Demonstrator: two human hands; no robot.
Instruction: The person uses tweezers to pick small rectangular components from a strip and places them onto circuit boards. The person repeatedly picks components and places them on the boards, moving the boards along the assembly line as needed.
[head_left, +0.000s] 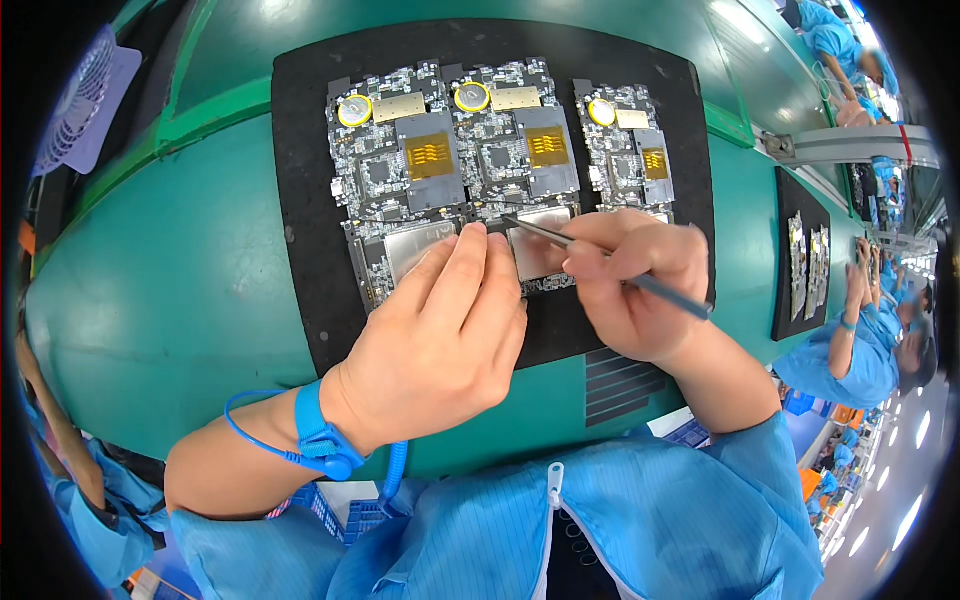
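Note:
Three populated circuit boards lie side by side on a black mat: a left board (379,172), a middle board (499,160) and a right board (623,172). Each carries a round coin cell, an amber tape patch and silver metal plates. My left hand (440,335) is closed, its fingertips bunched together and pressing down where the left and middle boards meet; its thumb is hidden. Pinched in my right hand (640,285) are slim grey tweezers (655,288), their fine tip touching or just over the middle board beside my left fingertips.
Under everything is the black mat (310,230) on a green bench (170,300). A blue wrist strap (318,430) with a coiled cord sits on my left wrist. Another mat with boards (805,260) lies to the right, near a co-worker in blue (850,360). A fan (80,100) stands far left.

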